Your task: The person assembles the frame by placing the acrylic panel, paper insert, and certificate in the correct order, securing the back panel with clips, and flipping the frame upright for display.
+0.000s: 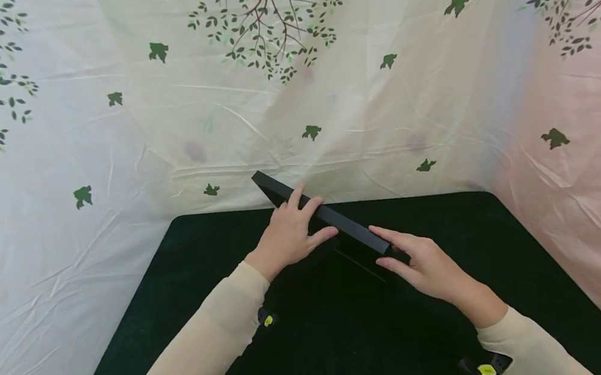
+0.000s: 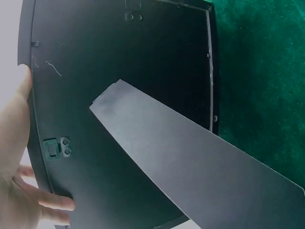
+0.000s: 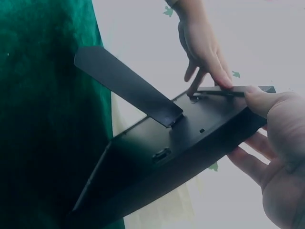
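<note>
A black picture frame [image 1: 352,229] is held up on a slant above the table, its thin edge upward in the head view. My left hand [image 1: 291,233] grips the upper edge near its middle, fingers over it and thumb on the near side. Around the lower right corner, my right hand [image 1: 427,264] pinches the frame between thumb and fingers. The left wrist view shows the dark back panel [image 2: 114,57] with small metal hangers. From that back a flat easel leg [image 2: 181,148] sticks out; the right wrist view also shows this leg [image 3: 124,83] swung away from the panel. The frame's front is hidden.
A dark green cloth covers the table [image 1: 348,340] below. Behind and at both sides hangs a pale curtain [image 1: 251,132] printed with leaves and branches, close to the table's far edge. Small dark devices with yellow marks sit under both wrists.
</note>
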The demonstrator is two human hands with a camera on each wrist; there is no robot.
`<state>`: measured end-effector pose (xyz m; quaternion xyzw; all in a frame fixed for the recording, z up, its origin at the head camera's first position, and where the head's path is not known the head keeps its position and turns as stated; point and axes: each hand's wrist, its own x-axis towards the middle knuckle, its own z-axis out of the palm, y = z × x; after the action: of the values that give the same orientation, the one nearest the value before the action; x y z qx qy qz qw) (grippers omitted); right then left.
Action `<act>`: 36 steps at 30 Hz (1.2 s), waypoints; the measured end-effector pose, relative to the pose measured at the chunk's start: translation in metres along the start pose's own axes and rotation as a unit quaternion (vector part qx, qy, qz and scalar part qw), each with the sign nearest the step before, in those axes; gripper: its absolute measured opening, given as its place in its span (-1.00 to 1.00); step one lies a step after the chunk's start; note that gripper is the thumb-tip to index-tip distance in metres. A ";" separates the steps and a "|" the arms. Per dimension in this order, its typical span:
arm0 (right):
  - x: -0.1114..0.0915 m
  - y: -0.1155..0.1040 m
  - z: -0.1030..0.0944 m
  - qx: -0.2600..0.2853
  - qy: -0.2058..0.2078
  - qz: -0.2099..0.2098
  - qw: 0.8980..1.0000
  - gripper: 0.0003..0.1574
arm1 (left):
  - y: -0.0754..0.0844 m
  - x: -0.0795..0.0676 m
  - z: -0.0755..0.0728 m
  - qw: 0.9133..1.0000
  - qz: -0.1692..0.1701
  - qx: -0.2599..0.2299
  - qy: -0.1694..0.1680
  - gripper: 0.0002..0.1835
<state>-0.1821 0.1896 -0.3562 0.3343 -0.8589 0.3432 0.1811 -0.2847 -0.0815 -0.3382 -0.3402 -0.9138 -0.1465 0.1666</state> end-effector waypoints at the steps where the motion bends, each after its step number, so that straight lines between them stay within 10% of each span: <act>1: 0.000 -0.001 0.001 -0.004 0.003 -0.002 1.000 -0.21 | -0.001 0.000 0.000 1.000 0.001 -0.006 0.003 -0.19; 14: 0.017 -0.037 0.026 -0.056 0.067 -0.045 0.995 -0.24 | -0.024 0.013 -0.016 0.988 0.055 -0.136 -0.042 -0.34; 36: 0.038 -0.043 0.061 -0.108 0.130 -0.065 0.983 -0.24 | -0.042 0.046 -0.008 0.968 0.096 -0.209 -0.096 -0.44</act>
<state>-0.1845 0.1056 -0.3582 0.3200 -0.8365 0.2770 0.3481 -0.3439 -0.0889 -0.3187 -0.4662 -0.8376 -0.2844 0.0159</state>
